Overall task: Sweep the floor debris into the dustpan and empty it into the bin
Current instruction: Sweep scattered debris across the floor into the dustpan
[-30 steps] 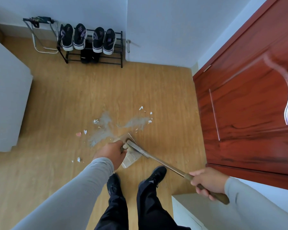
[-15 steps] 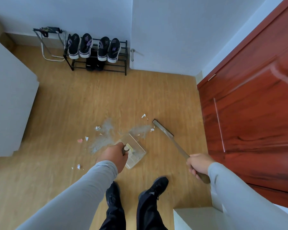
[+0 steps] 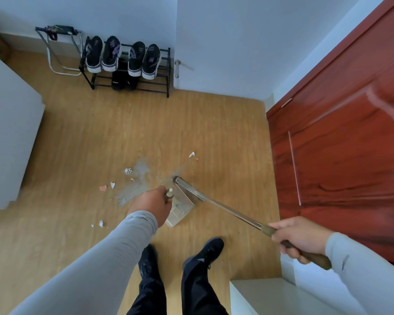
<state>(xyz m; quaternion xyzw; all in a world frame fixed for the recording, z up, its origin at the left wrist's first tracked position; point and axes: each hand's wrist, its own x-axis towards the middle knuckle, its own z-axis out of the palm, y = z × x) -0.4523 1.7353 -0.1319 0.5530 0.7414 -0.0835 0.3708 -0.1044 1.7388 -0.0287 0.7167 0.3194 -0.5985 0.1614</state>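
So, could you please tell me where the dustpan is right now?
In the head view the dustpan sits on the floor at centre, held by the left hand, with the broom head on its far edge.

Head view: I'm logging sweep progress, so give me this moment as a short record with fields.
left hand: grips the dustpan handle, pan on the floor
right hand: grips the broom handle
broom head: at the dustpan mouth
dust smear: on the floor beyond the pan
paper scraps: scattered left of the pan, one white scrap farther out
bin: not in view
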